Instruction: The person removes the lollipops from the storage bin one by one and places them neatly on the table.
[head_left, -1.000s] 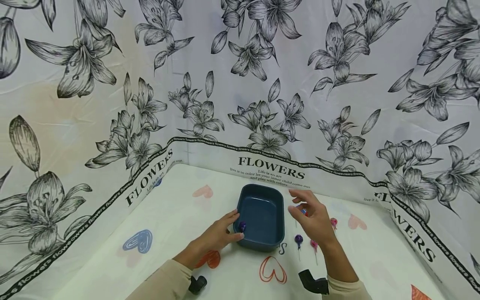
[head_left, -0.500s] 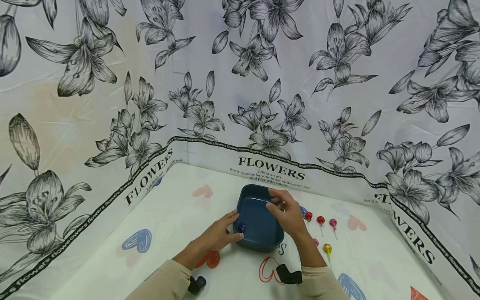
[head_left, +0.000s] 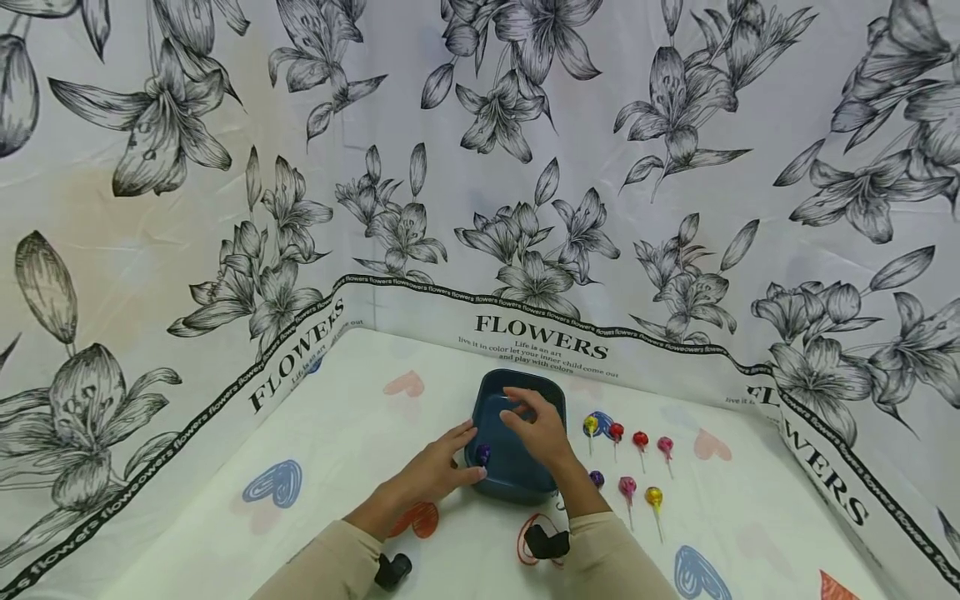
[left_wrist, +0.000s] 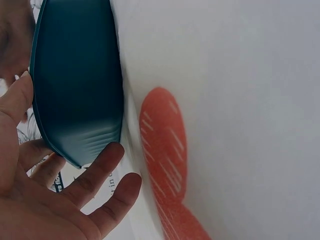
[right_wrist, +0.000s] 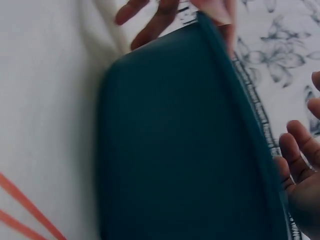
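Note:
A dark blue rectangular tub [head_left: 517, 483] stands on the table, with a purple-wrapped lollipop [head_left: 483, 454] inside by its left wall. My left hand [head_left: 435, 473] rests against the tub's near left corner. In the left wrist view its fingers [left_wrist: 90, 182] are spread and fairly straight along the outer wall, thumb at the rim. Over the tub's opening hovers my right hand [head_left: 538, 427], fingers loosely bent, thumb apart from the forefinger, nothing seen between them. The right wrist view shows several of its fingertips [right_wrist: 295, 145] beyond the rim.
Right of the tub lie lollipops in two rows: yellow [head_left: 591, 426], red [head_left: 617, 431], another red [head_left: 640, 439] and pink [head_left: 665, 447] behind; purple [head_left: 596, 479], pink [head_left: 627, 487] and yellow [head_left: 655, 498] in front. A flower-printed curtain [head_left: 517, 250] rises behind the table.
My right hand has moved left from above the lollipops, across the tub's right rim, to over its opening. The left hand and the tub have stayed put.

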